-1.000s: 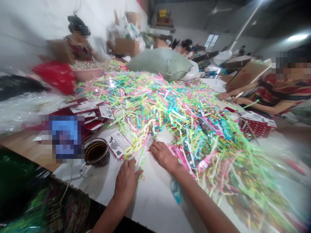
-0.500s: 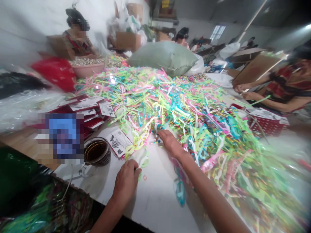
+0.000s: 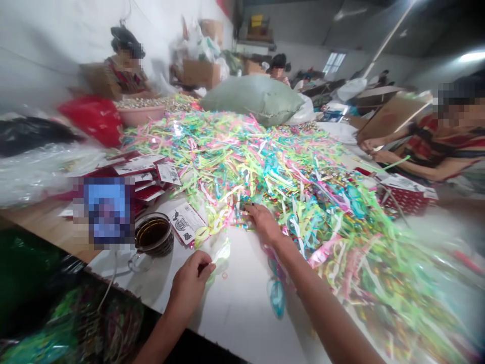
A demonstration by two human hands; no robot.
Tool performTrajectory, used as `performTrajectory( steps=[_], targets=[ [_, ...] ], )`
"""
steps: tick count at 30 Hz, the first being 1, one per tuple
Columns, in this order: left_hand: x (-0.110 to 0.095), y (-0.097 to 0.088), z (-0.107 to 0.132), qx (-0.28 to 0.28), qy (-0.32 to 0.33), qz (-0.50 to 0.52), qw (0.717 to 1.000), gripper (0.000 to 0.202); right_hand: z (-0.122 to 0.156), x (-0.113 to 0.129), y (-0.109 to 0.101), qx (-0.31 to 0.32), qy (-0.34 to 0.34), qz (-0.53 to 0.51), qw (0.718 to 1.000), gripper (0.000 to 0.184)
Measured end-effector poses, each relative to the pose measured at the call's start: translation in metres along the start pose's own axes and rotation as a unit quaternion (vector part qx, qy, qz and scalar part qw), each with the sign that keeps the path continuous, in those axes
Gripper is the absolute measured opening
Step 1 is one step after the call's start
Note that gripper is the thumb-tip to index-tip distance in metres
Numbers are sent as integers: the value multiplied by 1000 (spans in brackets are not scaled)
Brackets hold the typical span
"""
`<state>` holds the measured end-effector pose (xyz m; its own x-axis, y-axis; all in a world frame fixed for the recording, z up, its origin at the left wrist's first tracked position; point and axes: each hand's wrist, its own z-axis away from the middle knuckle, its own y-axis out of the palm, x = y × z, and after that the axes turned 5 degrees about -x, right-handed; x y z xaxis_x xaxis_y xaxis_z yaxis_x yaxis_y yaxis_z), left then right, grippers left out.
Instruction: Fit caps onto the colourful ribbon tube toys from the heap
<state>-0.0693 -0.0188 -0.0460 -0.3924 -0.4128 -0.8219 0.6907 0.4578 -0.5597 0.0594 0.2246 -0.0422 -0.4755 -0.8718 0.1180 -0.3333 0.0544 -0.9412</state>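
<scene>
While you are leaning over the counter (image 3: 242, 308), these are lying before you, largest first:

Strip heap: a broad pile of coloured plastic strips (image 3: 288, 167) is covering most of the white counter, running from its far end down to your right forearm.

Sack and people: a grey-green sack (image 3: 257, 98) is sitting beyond the heap; other people are working at the far left and at the right edge, their hands well apart from yours.

Printed cards: red-and-white cards (image 3: 144, 174) are lying left of the heap, one card (image 3: 185, 222) just beside the glass cup (image 3: 152, 237) of dark liquid.

Right hand: your right hand (image 3: 263, 220) is reaching into the near edge of the heap, fingers curled down among the strips; you cannot tell whether it is closing on one.

Left hand: your left hand (image 3: 189, 283) is pinching a pale green strip (image 3: 221, 252) between thumb and fingertips, just above the bare counter, near the heap's edge.

Handling: these strips are looking light, thin and limp, likely slippery and quick to tangle, so you are best pinching one near its end.

Small ring: a tiny ring (image 3: 225, 275) is lying on the counter just beside your left fingertips.
</scene>
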Motion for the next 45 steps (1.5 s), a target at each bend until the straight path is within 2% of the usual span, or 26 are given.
performTrajectory(
  steps=[3,8,11,13,15,17,19,21,23,25,27,29,30,31,32,33,34,37,38,39,41,45],
  targets=[
    [6,1,0,11,5,26,1000,14,-1,2,-1,15,-11,5,1000,21],
    [6,0,-2,12,19,48,999,17,-16,19,5,19,-25,-34,999,8],
    [8,-3,-1,4,25,68,997,19,-15,31,-3,-4,6,-77,997,10],
    [9,-6,0,-2,29,82,996,19,-2,41,-14,-32,39,-104,993,19],
    [9,-8,0,-6,40,91,995,19,19,53,-26,-49,94,-192,976,26],
    [5,-10,-1,5,65,87,994,17,42,66,-32,-31,167,-358,918,28],
    [-2,-13,-3,36,95,68,992,16,64,77,-34,16,234,-499,835,31],
    [-11,-14,-6,63,116,48,990,15,81,84,-33,52,278,-569,773,31],
    [-19,-14,-6,47,120,65,990,15,93,88,-34,43,310,-616,723,30],
    [-26,-11,-2,-7,89,149,985,27,102,93,-37,-17,343,-665,663,29],
    [-31,-2,8,-23,15,259,965,39,108,102,-39,-90,387,-703,591,27],
    [-34,12,22,24,-60,346,936,40,112,116,-40,-122,419,-732,523,26],
    [-36,20,29,58,-82,377,921,38,114,123,-39,-121,426,-743,502,27],
    [-37,28,35,85,-94,404,906,37,116,130,-37,-110,428,-751,491,27],
    [-39,34,40,98,-101,426,894,36,119,135,-36,-93,423,-753,495,26],
    [-40,40,43,96,-107,441,886,35,121,138,-34,-74,416,-747,513,26],
    [-40,43,44,80,-118,448,883,33,125,140,-32,-60,409,-728,547,26],
    [-40,43,39,21,-159,427,890,32,135,135,-29,-47,386,-599,700,31],
    [-40,42,36,14,-166,416,894,33,139,133,-30,-47,377,-551,743,30],
    [-40,39,33,12,-169,408,897,34,142,131,-30,-45,368,-513,774,28],
    [-40,36,31,17,-168,397,902,35,146,129,-31,-29,348,-478,806,21],
    [-41,36,34,26,-172,392,903,33,148,131,-32,-37,320,-469,823,17]
  ],
)
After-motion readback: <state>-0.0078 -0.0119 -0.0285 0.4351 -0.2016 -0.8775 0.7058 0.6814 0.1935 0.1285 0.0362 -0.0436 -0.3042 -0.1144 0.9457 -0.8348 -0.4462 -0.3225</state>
